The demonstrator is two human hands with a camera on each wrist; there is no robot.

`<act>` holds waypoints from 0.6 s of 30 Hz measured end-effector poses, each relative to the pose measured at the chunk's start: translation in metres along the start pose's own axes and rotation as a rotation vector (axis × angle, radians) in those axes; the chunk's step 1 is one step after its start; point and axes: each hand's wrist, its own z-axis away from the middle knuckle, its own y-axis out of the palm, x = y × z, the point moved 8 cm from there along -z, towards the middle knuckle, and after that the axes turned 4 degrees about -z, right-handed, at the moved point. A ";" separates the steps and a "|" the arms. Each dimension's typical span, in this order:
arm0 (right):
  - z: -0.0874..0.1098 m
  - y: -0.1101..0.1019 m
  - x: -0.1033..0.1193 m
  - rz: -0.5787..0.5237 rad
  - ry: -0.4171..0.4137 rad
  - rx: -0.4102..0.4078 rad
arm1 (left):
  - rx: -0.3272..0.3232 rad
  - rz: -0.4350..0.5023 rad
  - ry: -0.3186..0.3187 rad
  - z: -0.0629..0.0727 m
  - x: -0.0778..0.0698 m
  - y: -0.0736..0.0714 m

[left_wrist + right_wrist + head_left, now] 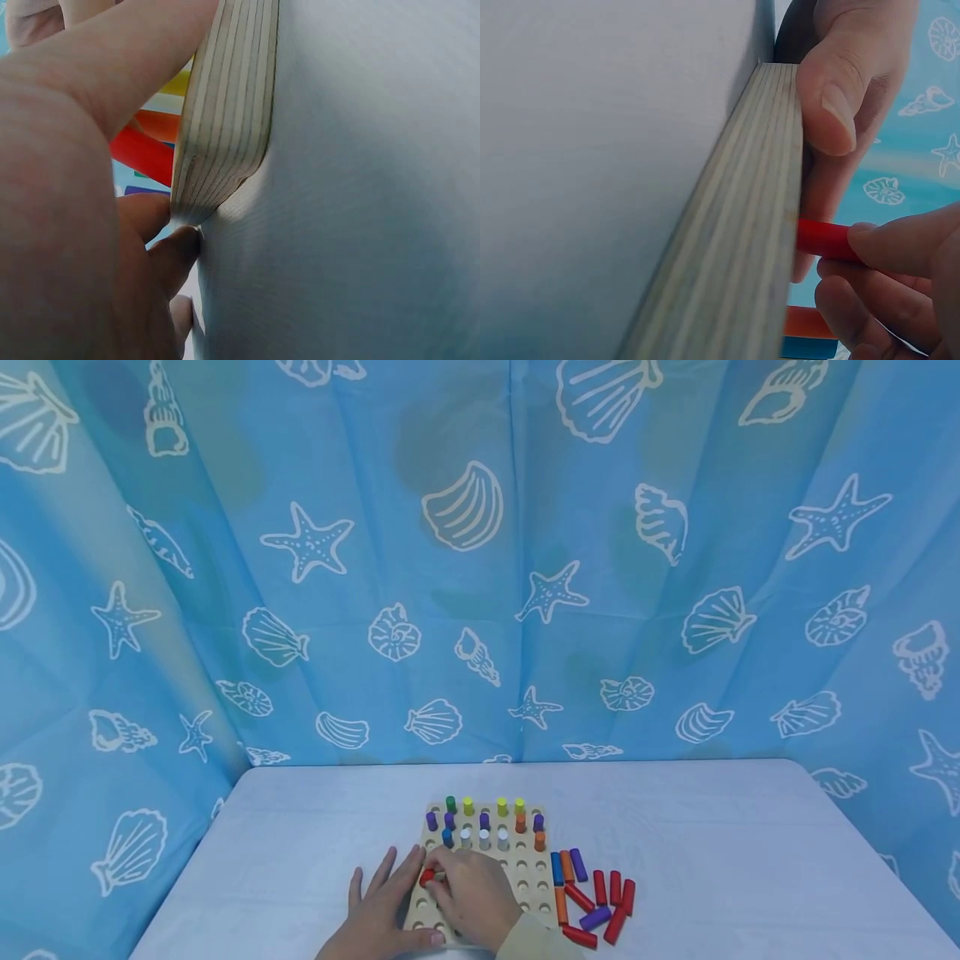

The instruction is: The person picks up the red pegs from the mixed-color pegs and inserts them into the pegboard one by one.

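Note:
A wooden pegboard (532,875) lies on the table with rows of round holes. My right hand (476,897) pinches a red peg (427,877) between thumb and fingers at the board's left side. The right wrist view shows this red peg (825,238) upright on the board's face, its lower end at the surface. Fingers spread, my left hand (382,910) rests along the board's left edge, its thumb on the front left corner. Green, yellow, purple, orange, blue and white pegs, such as a white peg (484,839), stand in the back three rows.
Right of the board lie several loose pegs: red pegs (615,888), a purple peg (596,918), an orange peg (561,907) and a blue peg (557,868). A white cloth covers the table (720,860). Behind it hangs a blue curtain (480,577) with shells and starfish.

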 end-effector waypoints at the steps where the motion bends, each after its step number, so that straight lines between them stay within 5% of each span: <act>1: 0.000 0.000 0.000 0.002 -0.002 0.000 | -0.002 0.002 0.004 0.000 0.000 0.000; 18: -0.007 0.005 0.002 0.011 0.004 0.040 | -0.009 0.032 0.040 0.002 -0.003 0.000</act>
